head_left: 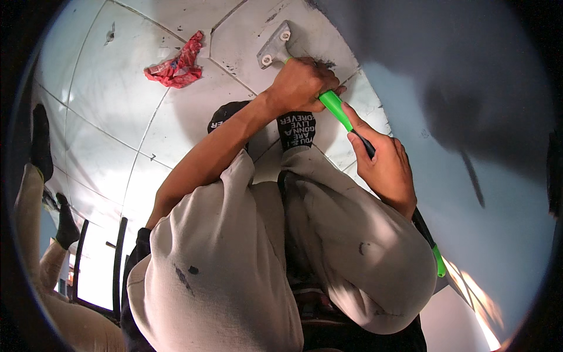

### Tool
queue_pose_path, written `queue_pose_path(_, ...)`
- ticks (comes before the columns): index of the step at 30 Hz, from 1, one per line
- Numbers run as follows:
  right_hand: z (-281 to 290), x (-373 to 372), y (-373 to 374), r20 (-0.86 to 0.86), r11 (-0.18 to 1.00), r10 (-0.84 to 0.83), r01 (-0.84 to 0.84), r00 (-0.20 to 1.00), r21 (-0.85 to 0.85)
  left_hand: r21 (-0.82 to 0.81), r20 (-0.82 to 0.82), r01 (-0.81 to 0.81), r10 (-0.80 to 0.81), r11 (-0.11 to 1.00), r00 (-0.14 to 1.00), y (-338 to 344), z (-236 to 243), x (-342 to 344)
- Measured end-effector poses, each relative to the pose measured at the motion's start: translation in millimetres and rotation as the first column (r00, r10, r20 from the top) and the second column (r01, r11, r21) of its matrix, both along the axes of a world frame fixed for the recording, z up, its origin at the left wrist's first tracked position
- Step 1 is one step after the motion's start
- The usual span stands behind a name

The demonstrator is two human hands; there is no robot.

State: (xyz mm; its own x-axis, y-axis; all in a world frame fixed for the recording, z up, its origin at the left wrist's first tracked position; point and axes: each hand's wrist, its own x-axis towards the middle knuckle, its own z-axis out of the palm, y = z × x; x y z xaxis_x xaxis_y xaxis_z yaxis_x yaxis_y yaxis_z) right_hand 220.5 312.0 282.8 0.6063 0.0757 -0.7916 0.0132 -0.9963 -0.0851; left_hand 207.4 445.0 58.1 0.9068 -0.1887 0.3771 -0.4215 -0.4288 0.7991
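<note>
A scraper with a long green and black handle (pixel 336 110) and a grey metal head (pixel 275 46), fixed with two screws, slants across the view. Its head rests against the tiled floor, beyond my feet. My left hand (pixel 304 85) is closed round the handle just behind the metal head. Further back, my right hand (pixel 384 164) grips the black section, thumb laid along it. The handle runs on past my right knee, where a green end (pixel 439 261) shows. Dark smudges mark the tile beside the head.
A crumpled red plastic wrapper (pixel 177 64) lies on the white tiles (pixel 111 111). Close on the right rises a blue-grey wall (pixel 469 135). Another person's legs in dark socks (pixel 42 141) are at the left, near a black metal frame (pixel 97 305).
</note>
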Motion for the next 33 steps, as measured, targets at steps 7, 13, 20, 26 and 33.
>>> queue_pose_path(7,-24.6,34.1,4.7,0.176,0.97,0.093,-0.129,0.98,0.207,0.117,0.0,-0.014,0.014,0.993,1.0,32.6,-7.4,44.0)
queue_pose_path(13,-31.1,53.3,25.2,0.168,0.961,0.071,-0.112,0.983,0.251,0.215,0.019,-0.08,0.078,0.973,0.997,61.0,-9.7,72.5)
queue_pose_path(20,-13.6,35.5,17.1,0.064,0.993,0.01,-0.018,0.998,0.117,0.087,0.035,-0.018,0.015,0.996,0.999,32.3,-8.0,43.3)
queue_pose_path(26,-18.9,44.1,22.6,0.154,0.986,0.084,-0.104,0.984,0.127,0.161,0.005,-0.04,0.039,0.986,0.999,51.8,-1.7,64.8)
queue_pose_path(33,-20.0,41.3,18.9,0.12,0.984,0.069,-0.087,0.99,0.155,0.166,0.055,-0.013,0.004,0.986,0.998,50.4,-6.4,51.7)
